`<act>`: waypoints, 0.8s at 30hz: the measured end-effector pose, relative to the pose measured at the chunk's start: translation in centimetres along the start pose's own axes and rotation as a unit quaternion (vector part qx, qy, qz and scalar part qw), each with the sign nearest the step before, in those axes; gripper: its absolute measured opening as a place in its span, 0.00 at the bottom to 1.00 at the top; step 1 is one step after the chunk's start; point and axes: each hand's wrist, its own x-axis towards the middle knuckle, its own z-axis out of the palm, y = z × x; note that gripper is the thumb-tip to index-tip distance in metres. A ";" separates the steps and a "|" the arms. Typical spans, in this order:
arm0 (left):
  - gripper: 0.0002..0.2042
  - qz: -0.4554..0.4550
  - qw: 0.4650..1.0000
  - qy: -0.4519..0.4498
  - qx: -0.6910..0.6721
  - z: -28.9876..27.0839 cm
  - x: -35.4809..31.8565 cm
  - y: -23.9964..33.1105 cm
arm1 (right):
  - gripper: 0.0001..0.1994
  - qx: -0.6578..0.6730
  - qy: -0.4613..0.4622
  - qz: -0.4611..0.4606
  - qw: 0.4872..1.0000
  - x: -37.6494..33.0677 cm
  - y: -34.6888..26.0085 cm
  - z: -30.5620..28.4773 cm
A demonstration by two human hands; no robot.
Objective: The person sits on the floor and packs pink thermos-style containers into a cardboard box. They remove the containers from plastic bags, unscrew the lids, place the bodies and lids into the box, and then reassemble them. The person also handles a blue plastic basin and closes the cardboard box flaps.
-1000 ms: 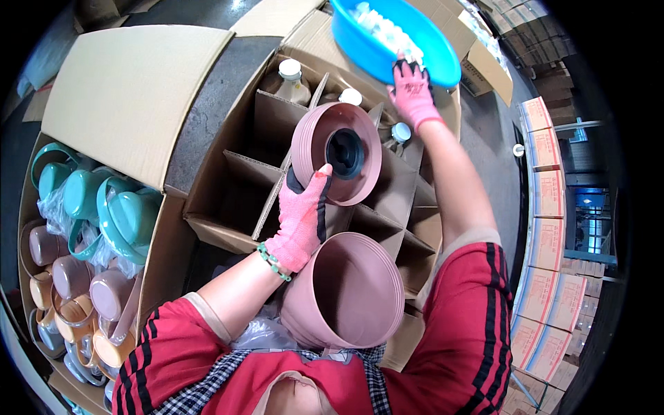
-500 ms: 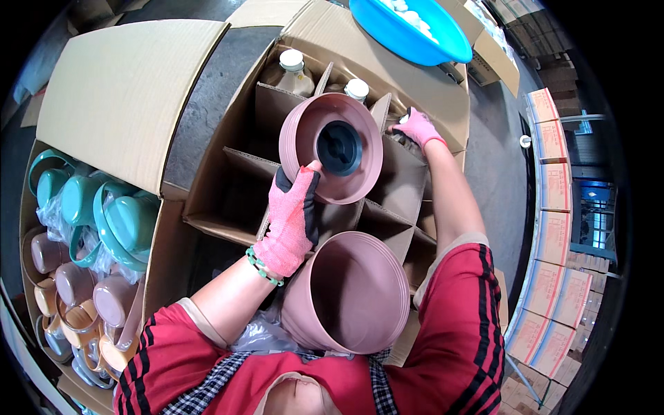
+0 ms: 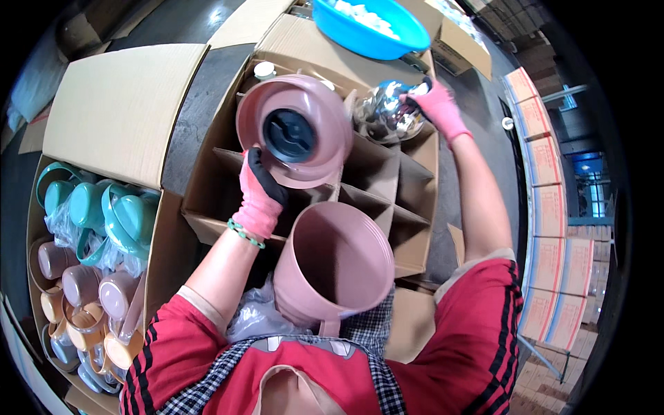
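My left hand, in a pink glove with dark fingertips, grips the rim of a round dusty-pink plastic part with a black disc at its centre. My right hand, gloved alike, has its fingers closed on the neck end of a shiny silver glass flask liner. That liner lies tilted above the divided carton. In front of my body a hollow pink jug body leans with its mouth facing up. A white-capped item stands in a far compartment.
To the left, a carton holds turquoise, pink and orange handled plastic parts. A blue basin of white pieces rests at the back. Stacked cartons line the right. Clear plastic wrap bunches beside the jug body.
My right hand has drawn the silver liner up out of its compartment, moving rightward and up in view. My left hand and the pink part with the black disc have shifted left.
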 end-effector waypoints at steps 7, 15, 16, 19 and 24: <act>0.15 0.003 0.936 -0.336 -0.105 0.3 -2.8 1.2 | 0.18 0.323 0.190 0.109 0.921 -14.5 0.2 -14.8; 0.16 0.374 0.826 -0.415 0.079 5.8 -5.9 2.2 | 0.19 0.738 0.066 0.042 0.670 -29.1 -2.0 -3.4; 0.12 0.295 0.870 -0.393 0.051 5.0 -6.0 2.8 | 0.28 0.729 0.095 0.051 0.676 -29.8 -2.8 -2.3; 0.08 0.185 0.895 -0.405 -0.034 3.4 -3.7 6.0 | 0.35 0.547 -0.011 -0.102 0.830 -29.9 -6.1 -3.6; 0.21 0.166 0.894 -0.415 0.028 5.5 -9.2 7.7 | 0.33 0.670 -0.110 0.006 0.734 -28.8 -4.9 -0.3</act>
